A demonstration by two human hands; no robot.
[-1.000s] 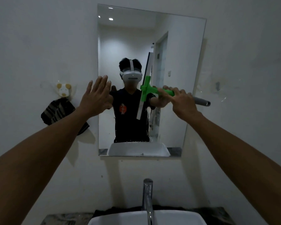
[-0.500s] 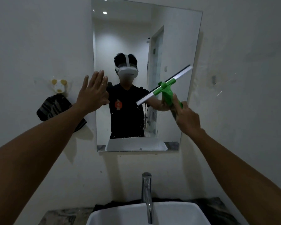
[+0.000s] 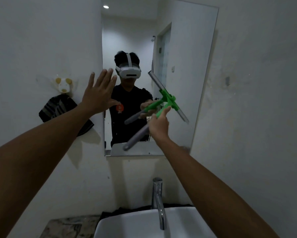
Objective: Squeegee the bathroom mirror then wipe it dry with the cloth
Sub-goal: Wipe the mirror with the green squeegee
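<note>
The squeegee (image 3: 168,98) sits in the right hand (image 3: 159,125), its blade just beyond the fingertips against the mirror (image 3: 187,48). Well left of that hand, the left hand (image 3: 99,95) overlaps the mirror's left edge; left of it, a cloth (image 3: 58,107) hangs on the wall. Below both, a tap (image 3: 158,200) stands over the sink (image 3: 132,225).

Right hand (image 3: 159,127) gripping squeegee (image 3: 168,100), apparently against mirror (image 3: 196,66)

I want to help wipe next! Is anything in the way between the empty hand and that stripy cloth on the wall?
Nothing visible. The open left hand is up beside the mirror's left edge, and the striped cloth hangs from its hook below-left, only bare wall between.
</note>
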